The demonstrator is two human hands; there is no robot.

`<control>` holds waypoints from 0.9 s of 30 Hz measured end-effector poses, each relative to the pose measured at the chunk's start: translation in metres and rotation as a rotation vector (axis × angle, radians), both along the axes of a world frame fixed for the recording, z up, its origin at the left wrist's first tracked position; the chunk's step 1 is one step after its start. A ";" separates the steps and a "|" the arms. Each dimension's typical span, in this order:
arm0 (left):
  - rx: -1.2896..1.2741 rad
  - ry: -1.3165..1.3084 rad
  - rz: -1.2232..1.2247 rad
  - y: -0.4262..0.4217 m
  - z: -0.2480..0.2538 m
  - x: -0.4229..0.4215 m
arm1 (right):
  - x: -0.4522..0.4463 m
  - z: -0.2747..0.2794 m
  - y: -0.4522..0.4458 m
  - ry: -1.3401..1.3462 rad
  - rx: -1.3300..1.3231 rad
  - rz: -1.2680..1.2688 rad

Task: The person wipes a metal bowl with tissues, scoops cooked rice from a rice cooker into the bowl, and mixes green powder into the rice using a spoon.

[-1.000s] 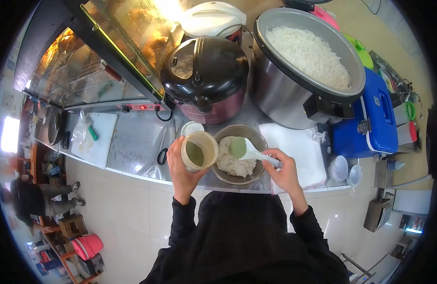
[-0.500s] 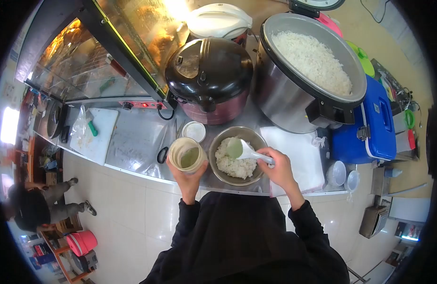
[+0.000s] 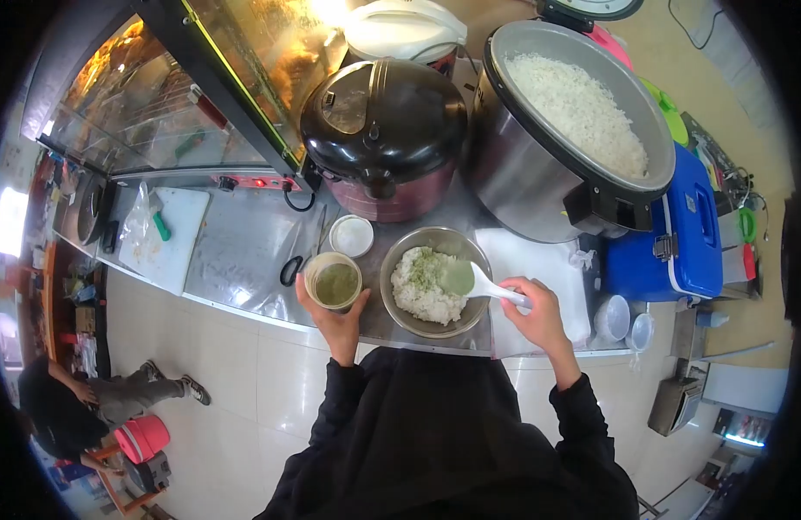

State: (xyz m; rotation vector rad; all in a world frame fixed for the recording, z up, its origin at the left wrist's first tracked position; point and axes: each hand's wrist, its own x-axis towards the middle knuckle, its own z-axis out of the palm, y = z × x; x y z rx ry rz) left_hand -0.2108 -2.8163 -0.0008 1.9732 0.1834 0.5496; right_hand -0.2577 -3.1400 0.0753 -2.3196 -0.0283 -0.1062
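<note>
My left hand (image 3: 335,328) is wrapped round a small tub (image 3: 334,282) with green powder inside, left of a metal bowl (image 3: 392,308). White rice (image 3: 422,299) lies in the bowl, with green powder scattered over its upper part. In my right hand (image 3: 539,316) is the handle of a white rice paddle (image 3: 496,291). The paddle's head, coated in green, hangs over the right side of the bowl. A white lid (image 3: 352,236) rests on the counter behind the tub, with scissors (image 3: 290,270) to its left.
A closed rice cooker (image 3: 383,130) and a large open cooker of rice (image 3: 522,156) stand behind the bowl. White paper sheets (image 3: 539,286), a blue cooler box (image 3: 656,251) and plastic cups are at right. A glass food warmer (image 3: 244,104) and a cutting board (image 3: 171,234) are left; another person (image 3: 62,412) is beyond.
Green powder now lies on the rice. My right hand and the paddle have shifted right. The tub in my left hand is slightly lower and more upright. The other person has moved.
</note>
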 end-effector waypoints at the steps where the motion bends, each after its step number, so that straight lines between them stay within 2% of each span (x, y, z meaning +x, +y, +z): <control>1: 0.087 0.017 0.041 0.001 0.000 -0.003 | -0.004 0.002 -0.003 -0.003 -0.024 0.016; 3: 0.259 0.048 0.120 0.002 -0.002 -0.014 | -0.012 0.005 -0.009 0.056 -0.026 -0.030; 6: 0.096 0.089 0.210 0.001 -0.020 -0.045 | -0.021 0.007 -0.013 0.061 -0.022 -0.049; 7: 0.132 0.101 0.258 -0.002 -0.023 -0.056 | -0.022 0.007 -0.013 0.047 -0.020 -0.047; 10: -0.188 0.314 -0.091 -0.012 -0.014 -0.076 | -0.021 0.009 -0.011 0.063 -0.038 -0.010; 13: -0.491 0.510 -0.380 -0.038 0.006 -0.064 | -0.015 0.005 -0.005 0.106 0.008 -0.086; 16: -0.637 0.453 -0.341 -0.054 0.004 -0.053 | -0.008 -0.002 -0.007 0.033 -0.043 0.004; 19: -0.640 0.498 -0.400 -0.042 0.011 -0.039 | -0.008 0.000 -0.007 0.059 -0.023 -0.057; 22: -0.445 0.475 -0.469 -0.029 0.007 -0.024 | -0.010 0.003 -0.009 0.050 -0.060 0.020; 27: -0.600 0.481 -0.341 -0.051 0.009 -0.042 | -0.011 0.002 -0.002 0.075 0.003 0.016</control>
